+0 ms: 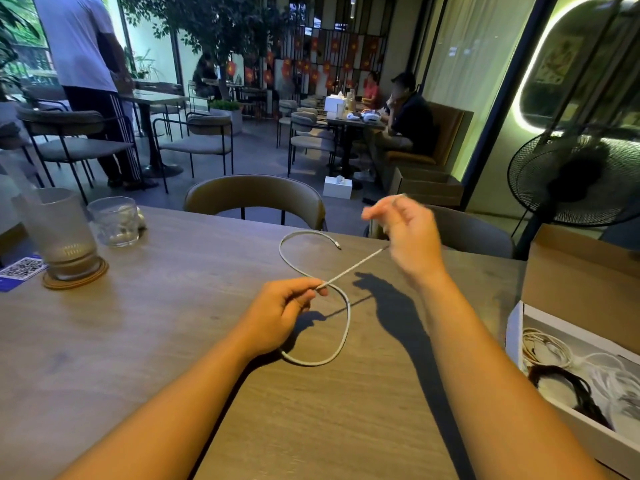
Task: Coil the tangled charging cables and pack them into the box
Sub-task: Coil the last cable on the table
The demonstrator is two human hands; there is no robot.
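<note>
Left hand [277, 315] pinching white cable [346, 327] mid-table, right hand [407, 239] blurred, fingers seemingly closed on it, box [516, 327] cut off at right edge, tumblers [65, 233] far left

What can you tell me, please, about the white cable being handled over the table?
The white cable is thin, looks braided, and forms a loose figure-eight. The left hand pinches it at the crossing; the right hand, blurred, holds a taut stretch higher up. One loop rests on the wooden table; a metal-tipped plug lies free at the far end.
</note>
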